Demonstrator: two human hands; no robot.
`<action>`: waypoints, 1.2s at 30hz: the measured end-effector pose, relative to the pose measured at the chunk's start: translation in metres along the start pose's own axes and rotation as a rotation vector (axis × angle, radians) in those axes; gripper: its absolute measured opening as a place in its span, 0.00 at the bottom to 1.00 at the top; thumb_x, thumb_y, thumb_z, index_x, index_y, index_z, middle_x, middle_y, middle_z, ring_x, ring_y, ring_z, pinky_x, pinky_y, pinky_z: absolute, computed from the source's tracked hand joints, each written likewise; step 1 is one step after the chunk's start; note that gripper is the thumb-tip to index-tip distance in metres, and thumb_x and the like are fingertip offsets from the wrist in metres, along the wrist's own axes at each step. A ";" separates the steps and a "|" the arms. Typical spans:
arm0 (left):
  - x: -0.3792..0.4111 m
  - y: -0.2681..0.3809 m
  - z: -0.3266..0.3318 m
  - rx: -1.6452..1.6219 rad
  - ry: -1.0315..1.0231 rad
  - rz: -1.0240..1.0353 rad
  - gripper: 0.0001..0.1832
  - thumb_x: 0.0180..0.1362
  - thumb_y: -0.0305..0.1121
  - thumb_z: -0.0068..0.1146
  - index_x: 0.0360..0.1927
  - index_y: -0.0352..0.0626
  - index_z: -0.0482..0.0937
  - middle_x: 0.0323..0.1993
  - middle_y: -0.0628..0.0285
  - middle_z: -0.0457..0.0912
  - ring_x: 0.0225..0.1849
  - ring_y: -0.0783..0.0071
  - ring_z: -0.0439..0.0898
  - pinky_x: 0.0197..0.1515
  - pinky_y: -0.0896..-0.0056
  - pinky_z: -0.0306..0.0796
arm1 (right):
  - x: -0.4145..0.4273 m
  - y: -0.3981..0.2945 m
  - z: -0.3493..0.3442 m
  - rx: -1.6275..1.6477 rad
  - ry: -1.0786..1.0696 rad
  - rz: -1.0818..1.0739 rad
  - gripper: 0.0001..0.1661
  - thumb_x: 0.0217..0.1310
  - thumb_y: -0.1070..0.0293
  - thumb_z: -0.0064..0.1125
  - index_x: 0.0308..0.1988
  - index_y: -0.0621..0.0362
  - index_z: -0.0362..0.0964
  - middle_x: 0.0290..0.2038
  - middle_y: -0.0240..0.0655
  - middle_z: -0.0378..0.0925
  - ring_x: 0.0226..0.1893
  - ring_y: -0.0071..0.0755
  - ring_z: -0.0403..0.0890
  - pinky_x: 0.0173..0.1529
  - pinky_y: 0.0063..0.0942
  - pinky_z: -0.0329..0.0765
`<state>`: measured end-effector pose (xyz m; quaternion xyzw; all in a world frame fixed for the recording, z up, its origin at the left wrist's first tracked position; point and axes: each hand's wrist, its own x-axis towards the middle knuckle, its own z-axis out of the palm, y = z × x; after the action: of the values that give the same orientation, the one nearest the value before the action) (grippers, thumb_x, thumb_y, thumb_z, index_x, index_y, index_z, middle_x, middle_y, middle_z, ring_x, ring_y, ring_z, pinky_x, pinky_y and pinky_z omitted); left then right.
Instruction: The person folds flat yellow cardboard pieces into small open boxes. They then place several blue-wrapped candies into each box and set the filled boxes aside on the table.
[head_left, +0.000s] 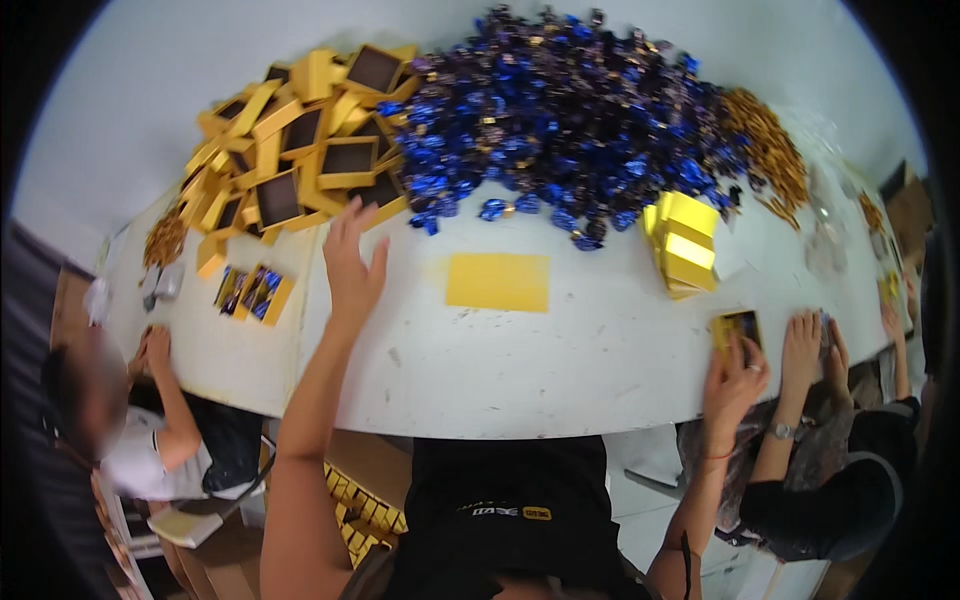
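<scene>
My left hand (351, 266) is over the table at the front edge of a heap of yellow cardboard boxes (347, 162). Its fingers are spread and nothing is in them. At the right, my right hand (736, 375) has its fingers on a small yellow box (726, 324) with dark and blue contents; the fingers partly cover it. A flat yellow rectangle (498, 283) lies on the white table between my hands. Beyond my right hand, a stack of shiny yellow card pieces (681, 251) leans unevenly.
A large heap of blue and dark foil-wrapped sweets (555, 127) spreads across the back. Thin golden-brown strips (769, 157) are piled at right. Two filled boxes (255, 294) stand at left. Co-workers sit on both sides; one's hand (801, 337) is close to my right hand. Below is a carton (375, 457).
</scene>
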<state>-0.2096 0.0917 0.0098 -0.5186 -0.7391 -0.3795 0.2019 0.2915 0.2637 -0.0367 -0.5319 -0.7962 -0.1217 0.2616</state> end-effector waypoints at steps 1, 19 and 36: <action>0.013 -0.020 -0.002 0.034 0.069 0.018 0.21 0.54 0.29 0.63 0.53 0.43 0.78 0.58 0.51 0.75 0.60 0.51 0.71 0.63 0.57 0.60 | 0.006 0.014 0.012 -0.086 0.009 0.081 0.28 0.62 0.60 0.61 0.61 0.52 0.71 0.56 0.44 0.71 0.58 0.50 0.68 0.61 0.47 0.63; -0.074 0.093 -0.068 -0.257 -0.429 0.000 0.04 0.52 0.24 0.64 0.31 0.46 0.81 0.27 0.66 0.78 0.37 0.67 0.75 0.64 0.51 0.57 | 0.157 -0.005 0.065 0.538 -0.275 -0.284 0.24 0.51 0.55 0.71 0.51 0.40 0.83 0.70 0.52 0.58 0.73 0.63 0.46 0.73 0.54 0.44; -0.109 0.120 -0.008 -0.545 -0.563 -0.075 0.60 0.40 0.40 0.79 0.73 0.44 0.50 0.70 0.48 0.59 0.70 0.47 0.59 0.71 0.56 0.56 | 0.137 -0.035 0.067 0.826 -0.259 -0.067 0.22 0.50 0.60 0.75 0.48 0.47 0.84 0.63 0.47 0.64 0.70 0.51 0.54 0.72 0.46 0.55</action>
<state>-0.0588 0.0394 -0.0184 -0.6097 -0.6560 -0.4120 -0.1677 0.1999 0.3882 -0.0146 -0.3672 -0.8212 0.2664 0.3463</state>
